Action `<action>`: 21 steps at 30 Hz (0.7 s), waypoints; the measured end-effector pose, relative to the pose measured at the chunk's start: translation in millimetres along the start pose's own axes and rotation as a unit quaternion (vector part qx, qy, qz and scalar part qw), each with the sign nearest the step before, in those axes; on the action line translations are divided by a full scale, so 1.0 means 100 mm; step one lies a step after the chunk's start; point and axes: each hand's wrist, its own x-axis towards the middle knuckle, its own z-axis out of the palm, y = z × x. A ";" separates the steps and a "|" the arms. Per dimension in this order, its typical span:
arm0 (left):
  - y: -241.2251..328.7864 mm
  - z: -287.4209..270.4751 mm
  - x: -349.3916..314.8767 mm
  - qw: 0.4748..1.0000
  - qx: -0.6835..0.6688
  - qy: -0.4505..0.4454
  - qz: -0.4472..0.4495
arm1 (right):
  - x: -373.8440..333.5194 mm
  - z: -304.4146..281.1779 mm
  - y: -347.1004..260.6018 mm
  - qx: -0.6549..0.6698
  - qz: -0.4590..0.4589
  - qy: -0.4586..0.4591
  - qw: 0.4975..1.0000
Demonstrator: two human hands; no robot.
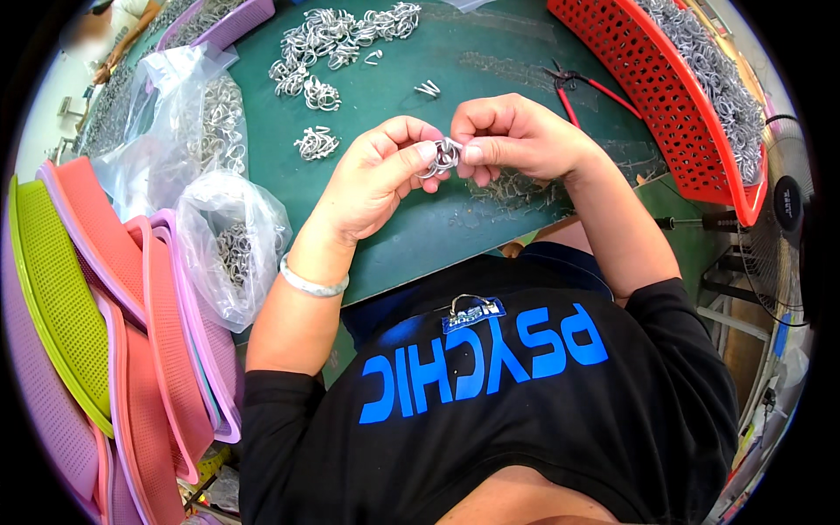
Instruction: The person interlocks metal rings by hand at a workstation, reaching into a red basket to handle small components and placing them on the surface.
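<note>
Over the middle of the green table, my two hands meet around a small cluster of silver metal rings (pixel 443 157). My left hand (pixel 385 171) pinches the cluster between thumb and fingers. The thumb and forefinger of my right hand (pixel 516 140) close on its right side. The exact shape of the rings is partly hidden by my fingers. Just beyond my hands lies a small loose metal piece (pixel 427 88). To the left sit small heaps of similar rings (pixel 316 143), with a larger pile (pixel 341 39) farther back.
A red perforated basket (pixel 682 114) full of metal pieces stands at the right, beside red-handled pliers (pixel 569 101). On the left are clear plastic bags (pixel 232 197) of rings and stacked coloured baskets (pixel 61 289). A fan (pixel 774 245) stands far right. Another person's arm (pixel 131 39) shows far left.
</note>
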 end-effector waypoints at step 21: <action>-0.02 0.09 0.01 0.989 0.122 0.066 -0.056 | -0.03 0.05 0.11 0.001 -0.002 0.073 0.997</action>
